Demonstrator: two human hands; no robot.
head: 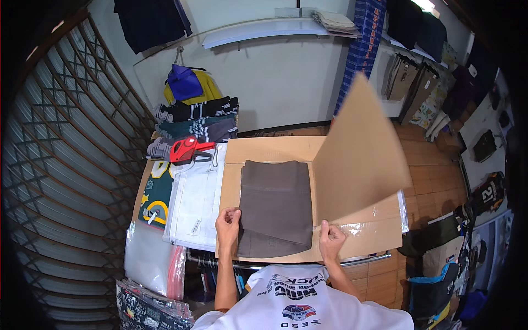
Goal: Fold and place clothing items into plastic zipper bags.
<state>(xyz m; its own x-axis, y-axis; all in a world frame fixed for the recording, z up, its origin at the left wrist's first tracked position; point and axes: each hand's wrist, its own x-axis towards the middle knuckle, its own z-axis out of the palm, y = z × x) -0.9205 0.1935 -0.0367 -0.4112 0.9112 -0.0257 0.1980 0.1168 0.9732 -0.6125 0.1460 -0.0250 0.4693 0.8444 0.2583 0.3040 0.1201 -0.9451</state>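
A dark grey-brown folded garment (275, 206), probably trousers, lies on a jointed cardboard board (272, 149). My left hand (227, 225) is at the garment's lower left edge, thumb and forefinger pinched together on it. To the right of the cloth, my right hand (331, 241) has curled fingers, with its thumb at the lower corner of a raised cardboard panel (357, 156). Whether those fingers grip the panel is not clear. The panel stands up at a slant, its outer edge blurred.
A red price-label gun (192, 150) sits left of the board on white folded clothing (196, 198). Behind it are stacked striped garments (198, 126). Clear plastic bags (150, 258) lie at the lower left, beside a metal folding gate (78, 165). A metal rail (363, 259) runs below the board's front edge.
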